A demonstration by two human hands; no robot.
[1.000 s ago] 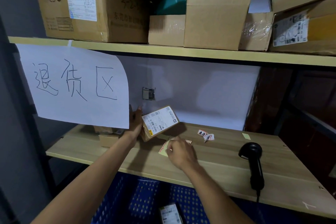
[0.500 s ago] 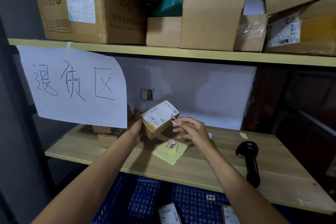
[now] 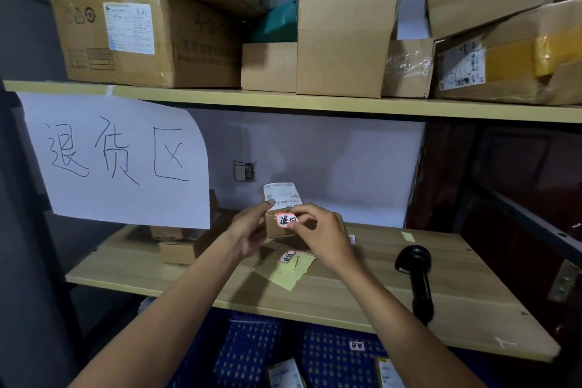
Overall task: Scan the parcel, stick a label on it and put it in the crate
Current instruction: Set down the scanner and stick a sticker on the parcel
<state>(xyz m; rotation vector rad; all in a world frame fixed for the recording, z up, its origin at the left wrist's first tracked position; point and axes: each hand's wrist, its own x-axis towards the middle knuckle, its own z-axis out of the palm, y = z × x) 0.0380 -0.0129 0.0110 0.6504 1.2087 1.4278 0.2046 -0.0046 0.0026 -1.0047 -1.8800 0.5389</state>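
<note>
Small brown cardboard parcel gripped by left hand; right hand fingers press red-bordered white label onto it; lower face hidden.

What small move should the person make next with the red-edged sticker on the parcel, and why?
Probably press the label flat with the right hand. It already lies on the near face of the parcel, which the left hand holds above the shelf, with right fingertips at its edge; the blue crate waits below.

parcel: matt brown cardbd | label: glossy paper | shelf: smooth wood-grain | scanner: black plastic | crate: blue plastic mesh
</note>
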